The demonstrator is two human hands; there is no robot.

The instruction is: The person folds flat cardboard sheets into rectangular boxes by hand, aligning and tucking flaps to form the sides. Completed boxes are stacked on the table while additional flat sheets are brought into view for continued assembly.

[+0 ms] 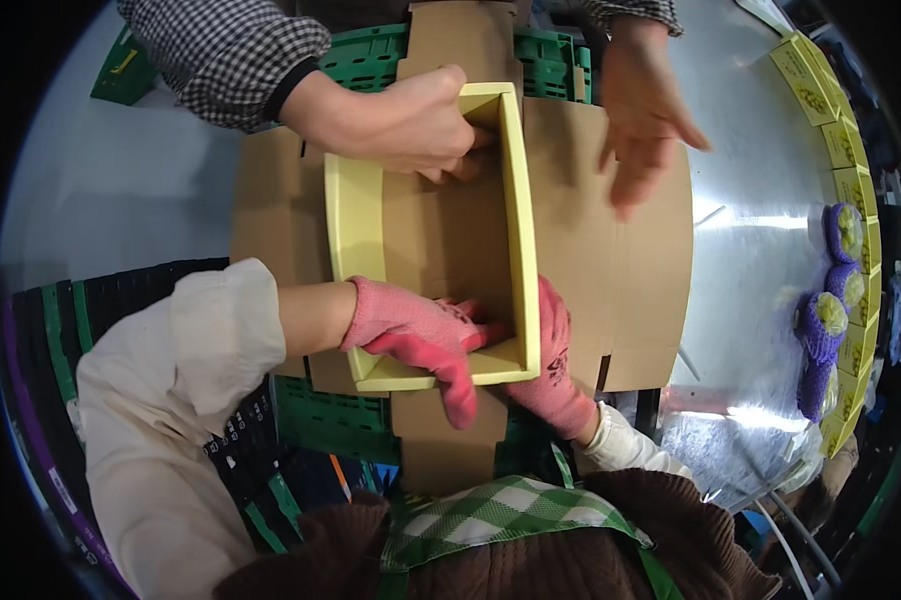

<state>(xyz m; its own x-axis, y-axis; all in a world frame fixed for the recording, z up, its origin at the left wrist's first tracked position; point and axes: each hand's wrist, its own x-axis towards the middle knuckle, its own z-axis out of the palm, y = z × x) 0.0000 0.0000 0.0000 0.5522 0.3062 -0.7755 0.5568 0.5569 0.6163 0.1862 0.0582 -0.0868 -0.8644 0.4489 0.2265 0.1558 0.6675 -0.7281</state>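
Observation:
A pale yellow cardboard box, open at the top with brown showing inside, sits upright over brown cardboard flaps. My left hand, in a pink glove, reaches into its near end. The fingers press inside by the near right corner, and the thumb hangs over the near wall. Around the outside of that same corner, my right hand in a matching glove bears on the right wall, partly hidden by it. A co-worker's hand dips into the far end of the box. That person's other hand hovers open over the right flap.
Brown cardboard flaps spread about the box, over green plastic crates. To the right, on a shiny metal table, yellow packages line up beside fruit in purple foam nets. Dark crates stand at left.

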